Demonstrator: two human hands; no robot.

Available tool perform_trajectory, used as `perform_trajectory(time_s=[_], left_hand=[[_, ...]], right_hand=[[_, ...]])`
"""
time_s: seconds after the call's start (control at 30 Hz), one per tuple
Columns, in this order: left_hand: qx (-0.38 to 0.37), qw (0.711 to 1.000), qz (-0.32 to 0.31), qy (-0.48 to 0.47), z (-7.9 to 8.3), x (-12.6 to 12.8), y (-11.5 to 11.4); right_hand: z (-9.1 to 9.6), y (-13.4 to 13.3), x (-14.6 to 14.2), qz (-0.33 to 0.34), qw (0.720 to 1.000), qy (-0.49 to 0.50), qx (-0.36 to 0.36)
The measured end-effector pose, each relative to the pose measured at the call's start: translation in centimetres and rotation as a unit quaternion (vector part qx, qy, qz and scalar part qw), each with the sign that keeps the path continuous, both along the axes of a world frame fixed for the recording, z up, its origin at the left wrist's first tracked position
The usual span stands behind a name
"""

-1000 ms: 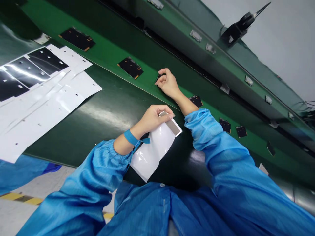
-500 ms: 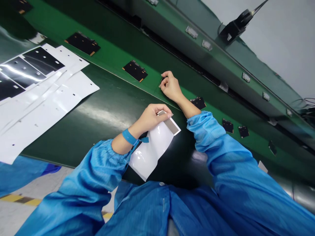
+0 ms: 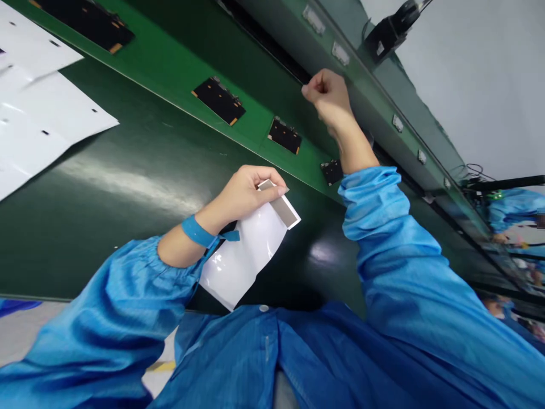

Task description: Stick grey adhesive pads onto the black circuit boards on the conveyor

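Note:
My left hand (image 3: 251,196) grips the upper end of a glossy white sheet (image 3: 242,255) between thumb and fingers. A grey strip with a white border (image 3: 283,211) runs along that end, and the rest of the sheet hangs curled below my wrist. My right hand (image 3: 327,97) is raised over the far side of the green belt, its fingers curled together in a pinch. Whatever they may hold is too small to see. Closest to it on the belt are a black circuit board (image 3: 286,136) and another dark board (image 3: 331,171) partly beside my forearm.
Two more black boards, a middle one (image 3: 218,100) and a larger one (image 3: 89,23), lie on the green belt (image 3: 166,74). White sheets (image 3: 51,113) cover the bench's left end. A ledge with small pale parts (image 3: 340,54) runs behind. Another person's blue sleeve (image 3: 517,207) shows far right.
My right hand has lifted off the board on the belt and moved up and away toward the ledge. My left hand still holds the white sheet. The whole view has shifted rightward.

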State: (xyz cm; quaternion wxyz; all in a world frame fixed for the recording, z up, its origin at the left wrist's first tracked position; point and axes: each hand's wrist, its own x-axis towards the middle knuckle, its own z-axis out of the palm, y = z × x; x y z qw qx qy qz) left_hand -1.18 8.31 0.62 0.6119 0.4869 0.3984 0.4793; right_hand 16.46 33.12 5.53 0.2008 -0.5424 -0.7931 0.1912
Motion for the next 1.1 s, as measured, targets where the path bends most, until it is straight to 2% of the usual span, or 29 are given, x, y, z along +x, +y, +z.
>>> perform_trajectory(time_s=[0.1,0.23,0.33,0.4,0.53,0.77,1.1], left_hand=[[0.012,1.000,-0.012,0.006,-0.3,0.4,0.0],[0.027,0.999,-0.025,0.012,-0.8,0.4,0.1],[0.032,0.999,-0.039,0.012,-1.0,0.2,0.3],[0.039,0.998,-0.046,0.006,-1.0,0.2,0.4],[0.046,0.997,-0.055,-0.012,-0.8,0.4,0.3],[0.051,0.996,-0.061,-0.026,-0.9,0.8,0.1],[0.040,0.998,-0.054,-0.014,-0.5,0.6,0.1]], right_hand=[[-0.2,-1.2,-3.4,0.034,0.992,0.082,-0.087],[-2.8,-5.0,-10.5,0.117,0.968,0.120,-0.185],[-4.9,-6.1,-14.3,0.128,0.965,0.106,-0.202],[-5.9,-5.8,-15.6,0.123,0.968,0.091,-0.198],[-6.9,-4.7,-15.8,0.103,0.976,0.067,-0.180],[-6.5,-5.0,-14.4,0.065,0.978,0.059,-0.190],[-6.3,-4.9,-12.8,0.072,0.982,0.029,-0.173]])
